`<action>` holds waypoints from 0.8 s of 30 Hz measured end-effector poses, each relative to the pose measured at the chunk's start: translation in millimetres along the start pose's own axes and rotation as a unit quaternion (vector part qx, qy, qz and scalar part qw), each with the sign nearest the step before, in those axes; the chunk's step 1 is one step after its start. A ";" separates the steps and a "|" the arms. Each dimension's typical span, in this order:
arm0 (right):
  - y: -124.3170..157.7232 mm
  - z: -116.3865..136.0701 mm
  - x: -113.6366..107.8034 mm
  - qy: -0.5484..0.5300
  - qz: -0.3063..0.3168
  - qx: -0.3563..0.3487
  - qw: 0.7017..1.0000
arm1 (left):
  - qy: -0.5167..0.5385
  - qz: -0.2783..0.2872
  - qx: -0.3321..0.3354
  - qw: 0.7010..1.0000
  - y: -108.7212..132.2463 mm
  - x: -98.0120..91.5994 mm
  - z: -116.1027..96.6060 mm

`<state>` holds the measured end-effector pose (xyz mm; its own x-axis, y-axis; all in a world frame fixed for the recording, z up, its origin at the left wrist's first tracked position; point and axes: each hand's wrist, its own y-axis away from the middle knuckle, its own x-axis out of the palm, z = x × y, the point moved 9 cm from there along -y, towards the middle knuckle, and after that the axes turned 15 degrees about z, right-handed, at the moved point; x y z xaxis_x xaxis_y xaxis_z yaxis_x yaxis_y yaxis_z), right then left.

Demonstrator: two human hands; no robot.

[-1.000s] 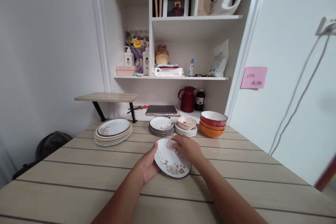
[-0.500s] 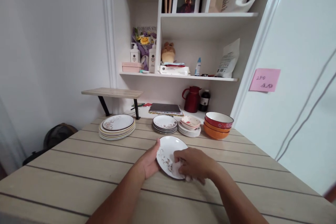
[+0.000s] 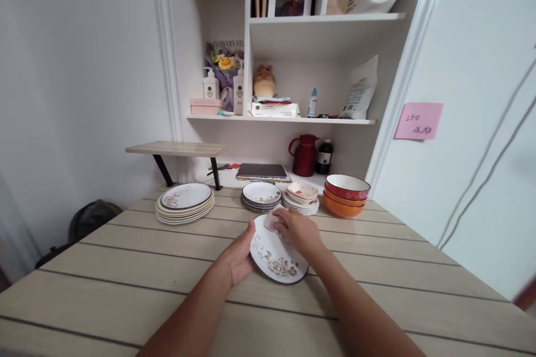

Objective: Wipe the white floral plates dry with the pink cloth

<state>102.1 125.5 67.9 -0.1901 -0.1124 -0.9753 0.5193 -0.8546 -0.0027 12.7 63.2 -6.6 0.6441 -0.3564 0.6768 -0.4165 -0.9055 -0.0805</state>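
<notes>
A white plate (image 3: 275, 259) with a brown flower pattern and a dark rim is tilted up above the wooden table (image 3: 125, 268). My left hand (image 3: 237, 256) grips its left edge, thumb on the rim. My right hand (image 3: 296, 231) presses a small pale pink cloth (image 3: 271, 222) against the plate's far upper part, fingers closed on the cloth.
At the back of the table stand a stack of large plates (image 3: 185, 202), a stack of small plates (image 3: 261, 196), a stack of white dishes (image 3: 301, 201) and stacked red and orange bowls (image 3: 347, 195). Behind are a red jug (image 3: 302, 155) and shelves. A wall lies to the right.
My right hand with the cloth has moved from the plate's near lower part up to its far edge. The left hand keeps its hold on the plate.
</notes>
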 end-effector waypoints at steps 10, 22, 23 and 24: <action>28.1 -14.9 16.9 -0.023 0.241 -0.082 0.967 | 0.012 -0.014 -0.024 1.000 0.2 -8.9 4.3; 16.5 55.6 12.8 -0.071 0.022 -0.145 0.987 | 0.025 0.017 0.008 0.999 0.8 3.0 -3.2; 14.0 54.6 11.1 -0.064 0.011 -0.132 0.989 | 0.024 0.008 0.012 1.000 0.8 1.5 -3.4; 11.5 51.3 9.3 -0.055 0.002 -0.115 0.992 | 0.022 0.002 0.013 1.000 0.8 0.4 -3.2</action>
<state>63.6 88.6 70.2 -0.2711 -0.1816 -0.9453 0.6945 -0.7168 -0.0615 10.6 63.1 -4.1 0.6125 -0.3506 0.7084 -0.4029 -0.9096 -0.1018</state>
